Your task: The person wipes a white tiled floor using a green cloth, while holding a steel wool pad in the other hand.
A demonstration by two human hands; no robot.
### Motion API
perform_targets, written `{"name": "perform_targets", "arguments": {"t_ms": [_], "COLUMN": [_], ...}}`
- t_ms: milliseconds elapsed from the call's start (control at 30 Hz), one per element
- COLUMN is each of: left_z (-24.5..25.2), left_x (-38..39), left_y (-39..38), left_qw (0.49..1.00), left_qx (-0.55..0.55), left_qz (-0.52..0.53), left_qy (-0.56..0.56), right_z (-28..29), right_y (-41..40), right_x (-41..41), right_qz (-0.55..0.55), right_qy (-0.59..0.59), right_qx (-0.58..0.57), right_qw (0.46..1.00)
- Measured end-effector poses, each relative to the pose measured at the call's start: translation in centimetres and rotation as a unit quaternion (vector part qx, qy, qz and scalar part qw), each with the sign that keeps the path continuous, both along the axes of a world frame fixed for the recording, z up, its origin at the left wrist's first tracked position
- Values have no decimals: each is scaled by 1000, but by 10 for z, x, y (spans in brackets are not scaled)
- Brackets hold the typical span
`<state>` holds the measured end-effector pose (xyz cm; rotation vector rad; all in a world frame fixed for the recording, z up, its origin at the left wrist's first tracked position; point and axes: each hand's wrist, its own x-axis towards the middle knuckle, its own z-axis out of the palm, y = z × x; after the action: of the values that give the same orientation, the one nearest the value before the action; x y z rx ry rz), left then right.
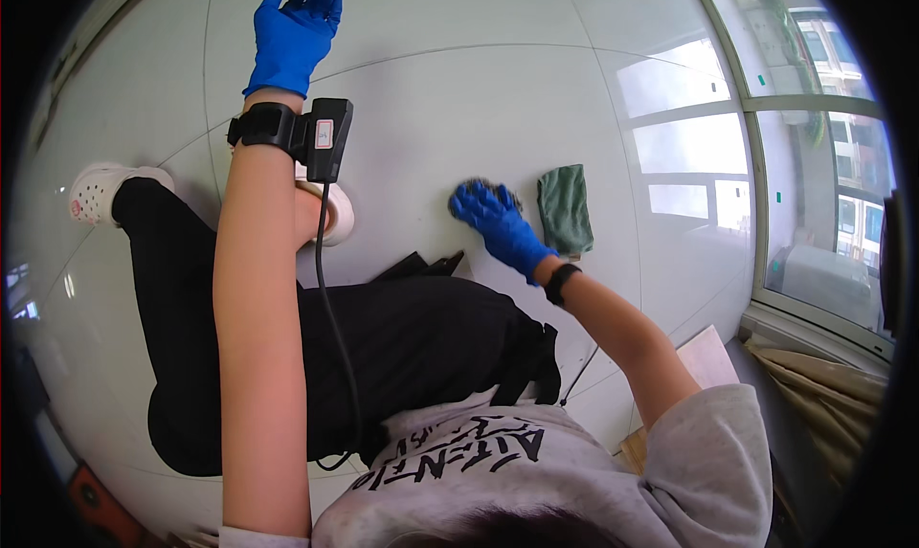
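My left hand [296, 38], in a blue disposable glove, is at the top left above the white tiles, palm showing, thumb apart and fingers slightly bent. Nothing shows in it. My right hand [502, 228], gloved in the same blue, lies over a dark scrubber [482, 184] that looks like steel wool. Its fingers cover most of the scrubber, which sits against the glossy tiled floor [431, 117]. Just right of that hand lies a folded green cloth [566, 209].
Black-trousered legs [416, 332] and white clogs [97, 196] take up the near left. A cable [330, 282] hangs from a black device [330, 139] on my left wrist. At right stands a framed glass window [811, 189]; beige fabric [818, 390] hangs below.
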<state>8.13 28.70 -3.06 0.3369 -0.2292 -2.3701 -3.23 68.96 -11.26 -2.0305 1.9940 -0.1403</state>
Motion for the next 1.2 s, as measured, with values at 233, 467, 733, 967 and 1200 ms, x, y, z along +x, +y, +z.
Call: {"name": "perform_targets", "arguments": {"t_ms": [233,467,733,967,1200], "left_z": [13,14,11,11,-12], "left_x": [-1,-16,-12,-11,-20], "left_y": [15,24,29,26,33], "left_qw": [995,994,995,993,993], "left_qx": [14,28,31,32,44], "left_qz": [60,42,21,30,-24], "left_qy": [-84,-102,-96,-112,-106], "right_z": [32,40,43,7,-26], "right_y": [221,341,123,50,37], "right_x": [27,24,-41,-77,-132], "right_qz": [-90,-554,-386,-286,-448], "right_qy": [-52,-4,2,76,151], "right_qx": [169,203,-103,3,-76], "right_qw": [980,808,917,955,878]}}
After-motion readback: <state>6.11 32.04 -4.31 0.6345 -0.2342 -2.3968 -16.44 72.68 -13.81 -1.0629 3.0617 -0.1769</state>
